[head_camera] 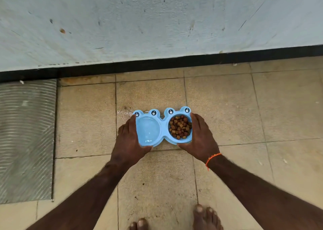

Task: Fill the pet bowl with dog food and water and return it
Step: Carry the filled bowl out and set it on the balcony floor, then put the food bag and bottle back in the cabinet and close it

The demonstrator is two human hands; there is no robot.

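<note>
Over the tan floor tiles (227,107), near the middle of the view, a light blue pet bowl (163,127) with two round wells and cartoon eyes along its far edge is held between two bare hands; whether its base already rests on the tiles or hangs just above them cannot be told; the left hand (128,143) clasps the bowl's left end, fingers curled along the outer left rim with the thumb hooked around the near left corner; the right hand (201,138) clasps the right end in the same way, fingers laid along the outer right rim and the thumb pressed against the near edge; both hands are partly closed around the rim, gripping the bowl and not spread flat; the left well holds clear water (148,129), and the right well is filled with brown dog food (180,127) in small chunks; an orange thread bracelet (212,158) circles the right wrist; both forearms reach in from the near edge, and bare toes (204,214) show at the bottom of the view; on the far side of the bowl a black skirting strip (157,64) runs along the foot of a pale, scuffed wall (139,19); to the left lies a grey ribbed mat (26,138), well apart from the bowl.
</note>
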